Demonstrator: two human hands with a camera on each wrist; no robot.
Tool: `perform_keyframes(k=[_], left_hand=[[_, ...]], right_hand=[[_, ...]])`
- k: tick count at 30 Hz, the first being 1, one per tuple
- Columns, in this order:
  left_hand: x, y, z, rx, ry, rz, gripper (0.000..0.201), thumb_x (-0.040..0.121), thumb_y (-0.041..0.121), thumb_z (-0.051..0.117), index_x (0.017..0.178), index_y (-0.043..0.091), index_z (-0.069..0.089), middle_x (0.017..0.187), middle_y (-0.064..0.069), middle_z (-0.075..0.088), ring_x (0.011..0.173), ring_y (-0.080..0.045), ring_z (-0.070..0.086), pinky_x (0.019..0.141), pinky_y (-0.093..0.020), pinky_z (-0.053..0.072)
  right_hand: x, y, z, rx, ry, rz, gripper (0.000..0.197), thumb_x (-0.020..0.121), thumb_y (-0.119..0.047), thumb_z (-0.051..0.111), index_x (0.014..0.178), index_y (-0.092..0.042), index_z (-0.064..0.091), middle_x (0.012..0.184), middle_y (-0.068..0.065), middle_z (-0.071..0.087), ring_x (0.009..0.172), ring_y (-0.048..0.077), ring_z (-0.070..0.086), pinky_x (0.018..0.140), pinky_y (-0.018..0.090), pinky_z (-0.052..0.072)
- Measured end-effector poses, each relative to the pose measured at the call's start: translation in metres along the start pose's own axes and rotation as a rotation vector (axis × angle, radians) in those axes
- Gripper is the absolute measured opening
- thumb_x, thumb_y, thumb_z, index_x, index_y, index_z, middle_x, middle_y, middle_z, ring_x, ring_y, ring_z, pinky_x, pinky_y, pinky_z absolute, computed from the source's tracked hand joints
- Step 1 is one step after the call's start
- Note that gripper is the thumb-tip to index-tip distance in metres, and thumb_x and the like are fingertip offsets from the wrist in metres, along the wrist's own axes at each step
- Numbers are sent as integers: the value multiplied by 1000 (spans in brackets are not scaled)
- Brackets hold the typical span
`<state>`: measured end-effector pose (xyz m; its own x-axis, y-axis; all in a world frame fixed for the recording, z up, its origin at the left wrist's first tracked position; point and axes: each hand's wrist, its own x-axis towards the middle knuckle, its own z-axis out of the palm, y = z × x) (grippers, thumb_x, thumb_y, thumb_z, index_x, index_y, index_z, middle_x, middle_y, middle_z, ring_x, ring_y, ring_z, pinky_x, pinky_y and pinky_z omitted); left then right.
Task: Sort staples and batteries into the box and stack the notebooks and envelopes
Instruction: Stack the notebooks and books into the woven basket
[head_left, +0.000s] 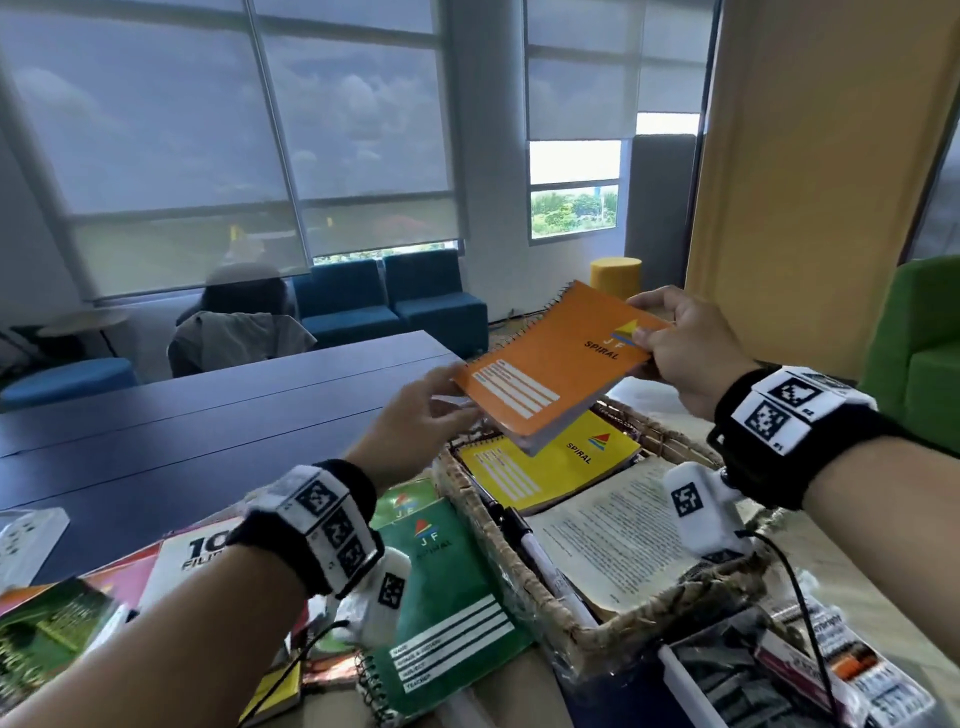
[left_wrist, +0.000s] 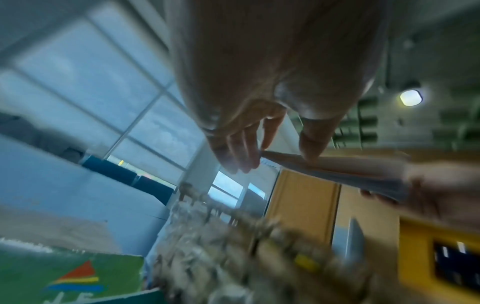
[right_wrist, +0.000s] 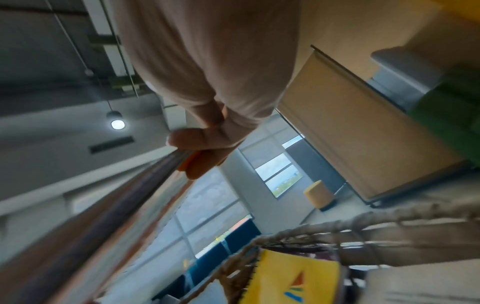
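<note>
Right now the orange notebook (head_left: 550, 364) hangs tilted at centre right of the head view — above the wicker basket (head_left: 524, 566). The right hand (head_left: 685, 348) pinches its far corner, thumb on the cover. The left hand (head_left: 415, 415), fingers spread, touches the near corner (grip unclear). A yellow notebook (head_left: 550, 467) lies inside the basket; a green notebook (head_left: 447, 613) lies lower centre, just beside it.

free: we see bare dark worktop (head_left: 218, 426) at far left | blocked: wicker basket (head_left: 550, 618) holds yellow notebook (head_left: 550, 467), open book (head_left: 613, 535); green notebook (head_left: 447, 613) just beside
</note>
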<state>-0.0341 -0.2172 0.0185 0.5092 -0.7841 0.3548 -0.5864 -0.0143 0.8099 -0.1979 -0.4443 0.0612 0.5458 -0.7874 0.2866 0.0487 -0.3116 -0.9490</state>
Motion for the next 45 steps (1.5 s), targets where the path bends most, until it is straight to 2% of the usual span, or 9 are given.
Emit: perform_keyframes(k=[4,7,9,13,18,23,28,35,45], left_hand=[[18,-24,30,540,-234,-158,66,105,40,51,159,13,27,158,-4,35,150,-24,29,124,-39,24],[19,-38,44,815,-368,-309,73,108,47,35,164,14,2,172,-6,-1,158,-25,-4,125,-40,-4],[18,-40,47,827,-364,-298,69,109,44,33,164,16,2,172,-6,3,157,-25,-1,124,-40,-6],[19,-44,45,828,-346,-290,63,108,37,32,164,22,9,170,-5,12,156,-24,4,124,-42,-5],[17,-43,44,824,-361,-281,56,106,36,30,161,35,20,169,1,16,155,-24,6,123,-45,-4],[15,-41,42,782,-372,-297,57,104,31,32,159,42,23,167,1,22,151,-27,11,124,-47,-1],[16,-43,43,759,-381,-302,60,100,23,37,153,52,32,164,3,26,147,-27,15,123,-50,3],[14,-41,41,743,-392,-320,59,100,21,37,150,54,37,166,1,26,148,-28,14,123,-52,3],[14,-43,44,688,-307,-285,62,96,15,39,148,47,33,162,-4,29,149,-30,15,123,-49,1]], right_hand=[[15,25,-7,-89,-25,83,36,92,12,59,104,-23,58,121,16,58,91,38,70,61,45,63],[26,51,-6,-363,-129,116,48,81,4,70,113,-26,52,119,18,63,105,44,67,84,58,60],[33,63,-2,-467,-163,173,60,76,2,77,121,-27,49,116,17,64,105,39,68,86,53,61],[37,72,6,-533,-227,260,51,89,6,68,130,-15,45,100,6,55,77,14,57,54,15,55],[45,76,10,-601,-227,316,58,84,8,68,136,-9,47,98,4,53,91,24,60,60,22,59],[49,72,6,-497,-212,477,67,82,24,54,126,-28,48,124,17,47,95,45,69,83,58,61],[46,83,6,-600,-271,465,76,79,21,67,134,-25,42,125,22,54,110,41,65,87,57,60],[38,61,-2,-454,-326,482,67,94,23,46,133,-32,43,128,25,52,99,40,67,56,45,63],[36,45,-21,-240,-296,346,65,94,19,50,129,-36,54,129,22,55,98,42,67,65,44,64]])
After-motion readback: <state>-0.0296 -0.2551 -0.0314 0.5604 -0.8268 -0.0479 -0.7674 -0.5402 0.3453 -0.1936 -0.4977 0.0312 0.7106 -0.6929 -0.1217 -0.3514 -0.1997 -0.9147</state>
